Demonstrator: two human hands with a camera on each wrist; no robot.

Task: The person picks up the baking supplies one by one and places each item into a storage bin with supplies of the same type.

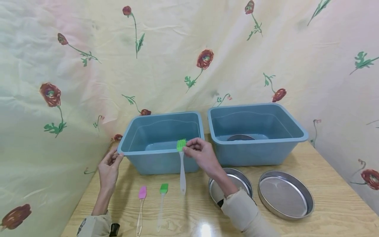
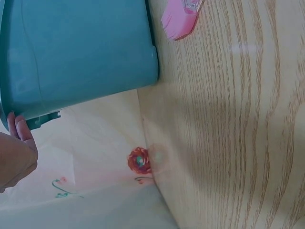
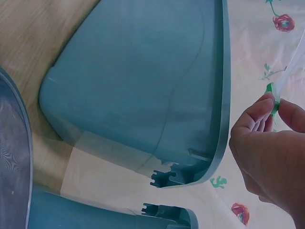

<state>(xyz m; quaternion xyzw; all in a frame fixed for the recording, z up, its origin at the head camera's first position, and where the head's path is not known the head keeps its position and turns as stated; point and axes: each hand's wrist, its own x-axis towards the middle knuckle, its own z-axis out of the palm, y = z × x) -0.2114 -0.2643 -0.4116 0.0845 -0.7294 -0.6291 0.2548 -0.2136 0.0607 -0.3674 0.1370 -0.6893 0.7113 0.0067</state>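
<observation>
My right hand (image 1: 204,156) pinches a basting brush (image 1: 182,174) by its green bristle head, with the clear handle hanging down. It is in front of the left blue tub (image 1: 165,163); the right wrist view also shows the pinched green head (image 3: 271,90). At the tub's front left corner, my left hand (image 1: 109,169) holds the rim between thumb and fingers; its fingers (image 2: 21,125) show at that rim in the left wrist view. On the table lie a pink basting brush (image 1: 142,194) and a second green basting brush (image 1: 163,189), side by side, below the left tub.
A second blue tub (image 1: 251,153) stands to the right, with a round metal piece (image 1: 240,137) inside. Two round metal sieves (image 1: 247,179) (image 1: 285,194) lie on the wooden table (image 1: 325,200), one partly under my right forearm. Flowered cloth (image 1: 165,65) hangs behind.
</observation>
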